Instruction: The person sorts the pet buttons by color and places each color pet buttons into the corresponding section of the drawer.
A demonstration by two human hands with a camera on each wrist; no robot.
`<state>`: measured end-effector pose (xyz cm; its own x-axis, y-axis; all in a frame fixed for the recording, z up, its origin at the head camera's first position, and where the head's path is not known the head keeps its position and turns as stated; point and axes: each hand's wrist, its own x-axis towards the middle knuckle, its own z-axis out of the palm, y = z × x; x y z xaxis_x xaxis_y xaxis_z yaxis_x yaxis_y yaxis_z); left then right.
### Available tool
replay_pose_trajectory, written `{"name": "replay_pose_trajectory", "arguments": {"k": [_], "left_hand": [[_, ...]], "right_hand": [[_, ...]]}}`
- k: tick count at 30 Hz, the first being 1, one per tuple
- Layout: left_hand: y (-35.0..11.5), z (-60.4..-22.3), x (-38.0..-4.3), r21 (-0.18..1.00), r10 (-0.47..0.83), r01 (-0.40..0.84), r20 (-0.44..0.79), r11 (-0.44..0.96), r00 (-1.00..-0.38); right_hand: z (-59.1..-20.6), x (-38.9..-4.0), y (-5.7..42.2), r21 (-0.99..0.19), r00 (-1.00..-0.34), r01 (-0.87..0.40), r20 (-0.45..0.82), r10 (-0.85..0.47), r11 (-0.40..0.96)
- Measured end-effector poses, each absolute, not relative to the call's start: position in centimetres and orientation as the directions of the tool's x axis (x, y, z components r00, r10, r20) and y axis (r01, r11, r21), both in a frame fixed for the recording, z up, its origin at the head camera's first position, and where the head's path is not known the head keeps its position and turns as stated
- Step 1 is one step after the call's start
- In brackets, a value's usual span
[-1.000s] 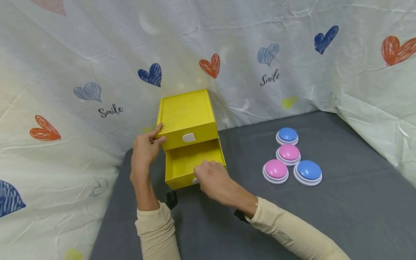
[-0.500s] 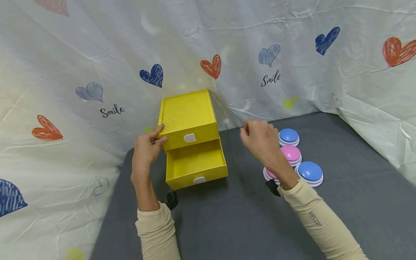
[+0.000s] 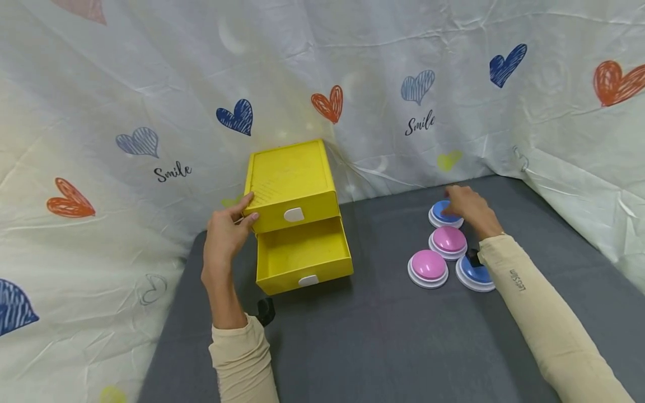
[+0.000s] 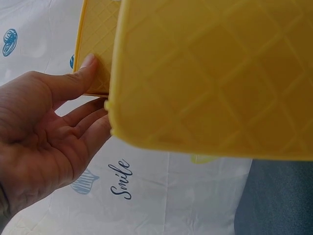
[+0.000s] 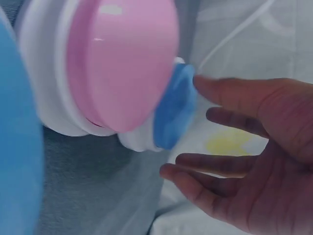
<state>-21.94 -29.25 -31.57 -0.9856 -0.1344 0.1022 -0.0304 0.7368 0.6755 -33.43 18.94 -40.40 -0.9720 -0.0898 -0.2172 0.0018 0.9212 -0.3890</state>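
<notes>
A yellow two-drawer box [image 3: 287, 173] stands against the backdrop, its lower drawer [image 3: 279, 284] pulled out with a bare yellow floor. My left hand [image 3: 224, 240] holds the box's front left corner, thumb on the upper drawer front; the left wrist view shows the thumb [image 4: 87, 68] on the yellow face and the other fingers partly hidden behind the edge. On the right, my right hand [image 3: 472, 210] is over the far blue dome button [image 3: 439, 212]. In the right wrist view its fingers are spread and hold nothing, with the thumb right by the blue dome [image 5: 177, 105].
Two pink dome buttons, one in the middle [image 3: 449, 239] and one nearer [image 3: 428, 265], sit on white bases close to the far blue one. A second blue button [image 3: 476, 274] lies partly under the right wrist. Grey cloth [image 3: 383, 347] covers the table; a printed curtain [image 3: 373, 61] hangs behind.
My right hand has left the lower drawer's handle and travelled right to the far blue button, its fingers spreading. The left hand stays on the box, and the drawer remains out.
</notes>
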Motion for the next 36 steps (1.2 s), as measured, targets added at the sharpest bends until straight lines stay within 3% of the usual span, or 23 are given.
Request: {"name": "replay_pose_trajectory", "arguments": {"k": [13,25,36], "left_hand": [[-29.3,-31.7,-22.0,0.674,-0.127,-0.030,0.096,0.738,-0.987],[-29.3,-31.6,-22.0,0.669,-0.130,-0.036,0.091,0.742,-0.987],[-29.3,-31.3,-21.8,0.668,-0.127,-0.026,0.104,0.744,-0.986]], "right_hand": [[-42.4,-33.0,18.5,-0.466,-0.971,0.044,-0.226,-0.071,0.884],[-41.2,-32.1,18.1,-0.499,-0.999,-0.031,0.026,-0.020,0.866],[-35.5,-26.9,14.7,-0.558,-0.971,-0.204,0.221,-0.093,0.805]]}}
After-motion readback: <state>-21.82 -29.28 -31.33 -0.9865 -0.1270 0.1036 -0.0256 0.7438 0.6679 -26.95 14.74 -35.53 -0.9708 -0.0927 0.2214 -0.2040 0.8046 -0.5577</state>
